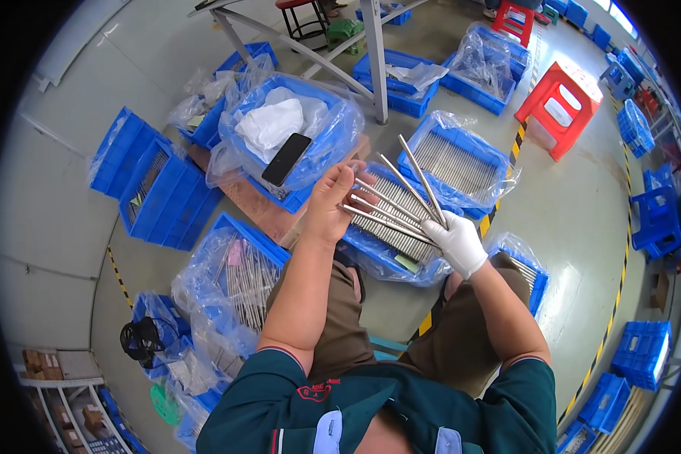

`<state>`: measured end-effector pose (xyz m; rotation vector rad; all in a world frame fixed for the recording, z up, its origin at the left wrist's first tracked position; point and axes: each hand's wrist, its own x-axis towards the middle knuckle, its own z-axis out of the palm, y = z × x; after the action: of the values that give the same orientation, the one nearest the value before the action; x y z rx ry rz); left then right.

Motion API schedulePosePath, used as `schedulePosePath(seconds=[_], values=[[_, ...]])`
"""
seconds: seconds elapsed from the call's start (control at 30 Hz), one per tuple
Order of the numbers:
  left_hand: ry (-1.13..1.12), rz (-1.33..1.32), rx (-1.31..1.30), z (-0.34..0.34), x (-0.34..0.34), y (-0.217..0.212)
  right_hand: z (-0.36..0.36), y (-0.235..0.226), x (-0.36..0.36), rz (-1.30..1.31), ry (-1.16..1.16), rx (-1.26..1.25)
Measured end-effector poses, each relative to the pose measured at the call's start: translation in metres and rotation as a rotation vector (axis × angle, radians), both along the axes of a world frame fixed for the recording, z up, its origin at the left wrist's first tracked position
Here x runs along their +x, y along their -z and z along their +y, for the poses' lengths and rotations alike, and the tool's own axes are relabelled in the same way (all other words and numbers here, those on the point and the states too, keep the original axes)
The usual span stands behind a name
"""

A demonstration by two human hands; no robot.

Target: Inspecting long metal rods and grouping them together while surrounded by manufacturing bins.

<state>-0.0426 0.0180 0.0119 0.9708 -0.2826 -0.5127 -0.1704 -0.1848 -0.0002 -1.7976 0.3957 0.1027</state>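
Observation:
My right hand, in a white glove, grips several thin metal rods that fan out up and to the left. My bare left hand touches the fanned rods at their far ends, fingers spread along them. Below the hands a blue bin lined with clear plastic holds many more rods laid side by side. My knees in brown trousers show beneath my forearms.
More blue bins of rods: one at the back, one at my left, one at my right. A bin holds white cloth and a black phone. Red stools, a table leg, yellow-black floor tape.

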Motion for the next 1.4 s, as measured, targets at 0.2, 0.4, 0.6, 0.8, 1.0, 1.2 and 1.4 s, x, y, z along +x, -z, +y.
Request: schedulePosePath(seconds=[0.2, 0.4, 0.6, 0.8, 1.0, 1.2, 1.4], values=[[0.073, -0.117, 0.021, 0.007, 0.010, 0.003, 0.001, -0.006, 0.000, -0.003, 0.046, 0.238], [0.205, -0.129, -0.033, 0.010, 0.016, 0.006, 0.002, -0.010, -0.001, 0.121, 0.031, 0.438], [0.262, -0.163, 0.010, 0.008, 0.018, 0.004, 0.000, -0.008, -0.003, 0.169, -0.055, 0.561], [0.414, -0.192, 0.136, -0.005, 0.003, 0.005, 0.002, -0.005, 0.000, 0.192, -0.174, 0.642], [0.433, -0.180, 0.016, -0.011, -0.009, 0.011, 0.006, -0.007, 0.000, 0.158, -0.164, 0.745], [0.001, -0.283, 0.037, -0.004, 0.005, 0.000, 0.000, -0.010, 0.000, 0.264, -0.172, 0.814], [0.021, -0.160, -0.072, 0.011, 0.021, 0.000, 0.006, -0.012, -0.004, 0.274, -0.297, 0.669]])
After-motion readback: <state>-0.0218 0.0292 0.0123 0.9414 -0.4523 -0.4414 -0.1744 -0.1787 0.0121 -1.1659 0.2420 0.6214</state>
